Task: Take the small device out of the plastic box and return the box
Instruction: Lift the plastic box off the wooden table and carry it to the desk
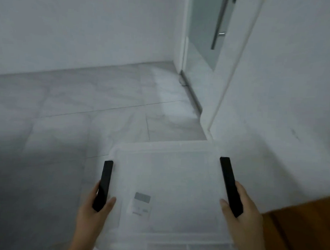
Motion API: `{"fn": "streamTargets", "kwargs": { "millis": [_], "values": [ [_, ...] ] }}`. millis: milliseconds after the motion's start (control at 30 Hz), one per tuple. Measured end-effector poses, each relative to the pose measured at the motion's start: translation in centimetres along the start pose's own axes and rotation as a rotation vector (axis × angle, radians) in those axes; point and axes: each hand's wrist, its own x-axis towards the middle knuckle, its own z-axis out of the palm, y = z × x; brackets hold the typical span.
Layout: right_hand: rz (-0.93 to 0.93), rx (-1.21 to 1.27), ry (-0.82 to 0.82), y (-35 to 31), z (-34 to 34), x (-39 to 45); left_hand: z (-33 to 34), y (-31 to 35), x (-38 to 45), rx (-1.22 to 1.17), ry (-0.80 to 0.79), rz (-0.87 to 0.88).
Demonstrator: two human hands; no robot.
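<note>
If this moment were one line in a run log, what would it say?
stage: carrying | left hand: gripping black latch | right hand: gripping other latch | plastic box: lid on, held over tiled floor | device: not visible

Both hands, L (pixel 92 214) & R (pixel 245 219), bare, no sleeves.

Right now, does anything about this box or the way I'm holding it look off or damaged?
Nothing stands out. The translucent plastic box has its lid on and looks intact, held level with the left hand and right hand on its black side latches. The image is too blurred to read the label.
</note>
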Motion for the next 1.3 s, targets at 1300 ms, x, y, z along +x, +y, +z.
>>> {"fn": "streamTargets", "kwargs": {
  "millis": [1300],
  "values": [
    [-0.398,-0.166,-0.541,-70.3,70.8,63.2,-31.9,17.9,90.3,-0.355,0.664,-0.241]
  ]
}}
